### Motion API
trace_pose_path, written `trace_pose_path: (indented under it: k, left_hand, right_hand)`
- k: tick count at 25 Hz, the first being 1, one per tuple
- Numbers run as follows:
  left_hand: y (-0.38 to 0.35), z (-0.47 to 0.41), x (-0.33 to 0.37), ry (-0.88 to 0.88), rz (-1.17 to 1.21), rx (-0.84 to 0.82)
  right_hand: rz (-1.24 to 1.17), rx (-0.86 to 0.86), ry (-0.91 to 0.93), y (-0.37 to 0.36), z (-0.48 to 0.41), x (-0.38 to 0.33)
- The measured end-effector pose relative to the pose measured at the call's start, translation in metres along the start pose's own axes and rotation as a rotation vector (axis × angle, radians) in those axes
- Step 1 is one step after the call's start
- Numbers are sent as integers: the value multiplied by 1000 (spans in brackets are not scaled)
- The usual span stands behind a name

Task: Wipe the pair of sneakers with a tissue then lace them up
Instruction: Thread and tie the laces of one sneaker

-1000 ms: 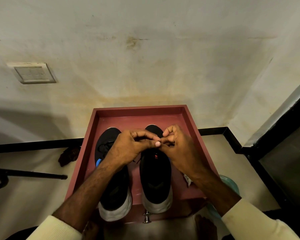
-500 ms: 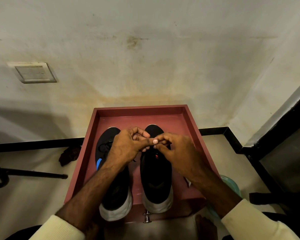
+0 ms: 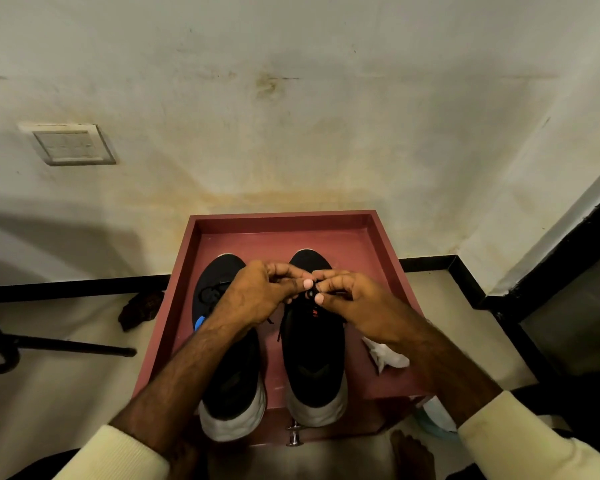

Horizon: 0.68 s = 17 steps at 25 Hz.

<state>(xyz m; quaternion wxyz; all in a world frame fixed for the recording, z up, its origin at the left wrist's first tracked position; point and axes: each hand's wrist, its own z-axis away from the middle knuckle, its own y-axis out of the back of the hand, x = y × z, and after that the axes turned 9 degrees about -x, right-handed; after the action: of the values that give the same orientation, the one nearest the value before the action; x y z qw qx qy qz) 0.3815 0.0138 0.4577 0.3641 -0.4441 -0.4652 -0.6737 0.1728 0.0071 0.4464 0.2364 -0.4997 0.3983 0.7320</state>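
Black lace (image 3: 310, 294) is pinched by the left hand (image 3: 257, 296) and the right hand (image 3: 357, 306) over the right-hand sneaker (image 3: 314, 358), stood in the red tray (image 3: 281, 220). Lacing is judged to be in hand; a knot, dimly seen, is perhaps being formed, so the ends must next be pulled tight.

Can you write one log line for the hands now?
step: lacing | left hand: pinches lace | right hand: pinches lace | shoe: right-side sneaker | tissue: on tray
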Motion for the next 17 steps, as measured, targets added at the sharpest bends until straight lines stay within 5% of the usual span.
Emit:
trace_pose_path:
  k: [8, 12, 17]
  left_hand:
    - [-3, 2, 2, 94, 176, -31]
    - [-1, -3, -2, 175, 320, -11]
    - [17, 2, -1, 219, 167, 48]
  right_hand:
    - [640, 303, 234, -7, 7, -4]
    - [549, 354, 408, -7, 9, -3]
    - [199, 299, 192, 4, 10, 1]
